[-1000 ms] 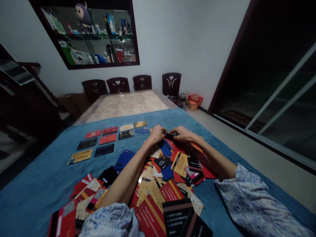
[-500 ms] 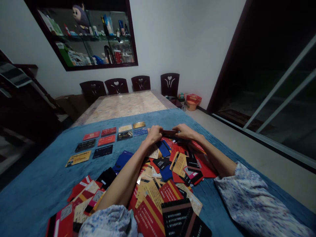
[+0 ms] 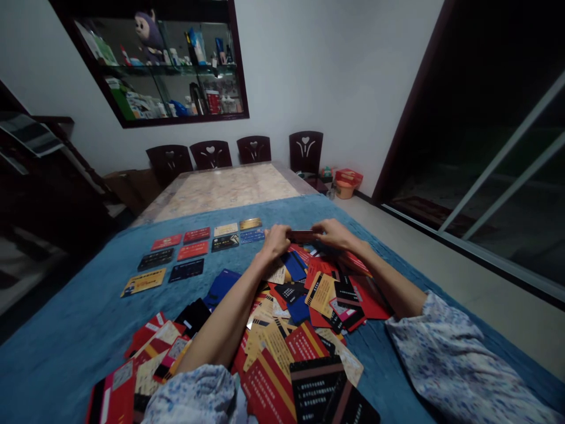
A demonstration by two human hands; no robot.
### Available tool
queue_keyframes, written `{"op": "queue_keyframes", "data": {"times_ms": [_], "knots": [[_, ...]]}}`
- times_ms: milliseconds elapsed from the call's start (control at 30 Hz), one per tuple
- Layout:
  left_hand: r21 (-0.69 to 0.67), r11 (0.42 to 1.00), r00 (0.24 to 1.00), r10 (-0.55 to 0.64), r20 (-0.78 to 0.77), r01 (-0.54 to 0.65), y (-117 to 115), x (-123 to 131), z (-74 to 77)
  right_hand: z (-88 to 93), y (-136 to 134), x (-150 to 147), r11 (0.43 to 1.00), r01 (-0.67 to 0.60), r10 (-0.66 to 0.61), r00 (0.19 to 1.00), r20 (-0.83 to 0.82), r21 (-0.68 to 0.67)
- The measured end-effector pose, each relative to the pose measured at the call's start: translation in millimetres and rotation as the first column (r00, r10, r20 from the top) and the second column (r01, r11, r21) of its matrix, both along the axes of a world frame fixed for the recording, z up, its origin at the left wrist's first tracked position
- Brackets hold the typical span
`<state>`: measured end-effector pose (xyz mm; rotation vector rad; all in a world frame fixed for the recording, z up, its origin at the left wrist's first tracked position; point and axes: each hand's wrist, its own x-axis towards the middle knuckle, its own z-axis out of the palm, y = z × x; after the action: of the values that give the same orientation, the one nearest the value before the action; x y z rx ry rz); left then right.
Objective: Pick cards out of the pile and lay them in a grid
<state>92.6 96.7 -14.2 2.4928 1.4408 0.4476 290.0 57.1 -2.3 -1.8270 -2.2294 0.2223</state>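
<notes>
Between my two hands is a dark reddish card (image 3: 301,235), seen nearly edge-on, above the far end of a loose card pile (image 3: 286,312). My left hand (image 3: 276,240) is closed on its left end, and my right hand (image 3: 333,233) pinches its right end. Red, black, yellow and blue cards overlap in the pile under my forearms. To the left, several cards lie apart in rough rows, among them a yellow card (image 3: 143,282), a dark blue card (image 3: 186,270) and a gold card (image 3: 251,224).
A blue cloth (image 3: 83,312) covers the near part of the table, whose marble-like top (image 3: 233,185) shows beyond. Dark chairs (image 3: 305,150) stand behind it. Glass shelves (image 3: 172,69) are set in the wall, and a red and orange bucket (image 3: 345,187) is on the floor.
The camera view has shifted slightly, so the scene sits a little further right. Both hands keep hold of the dark reddish card, which shows slightly more of its face.
</notes>
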Motion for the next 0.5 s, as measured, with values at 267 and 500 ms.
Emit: {"op": "queue_keyframes", "data": {"times_ms": [267, 500], "knots": [[0.071, 0.997, 0.991, -0.022, 0.131, 0.013, 2.0, -1.3, -8.7, -13.3, -6.7, -14.5, 0.978, 0.146, -0.172, 0.968, 0.180, 0.152], [0.111, 0.993, 0.997, -0.049, 0.063, 0.041, -1.6, -0.4, -10.1, -18.1, -9.1, -20.1, 0.980, 0.134, -0.165, 0.960, 0.226, 0.148]]}}
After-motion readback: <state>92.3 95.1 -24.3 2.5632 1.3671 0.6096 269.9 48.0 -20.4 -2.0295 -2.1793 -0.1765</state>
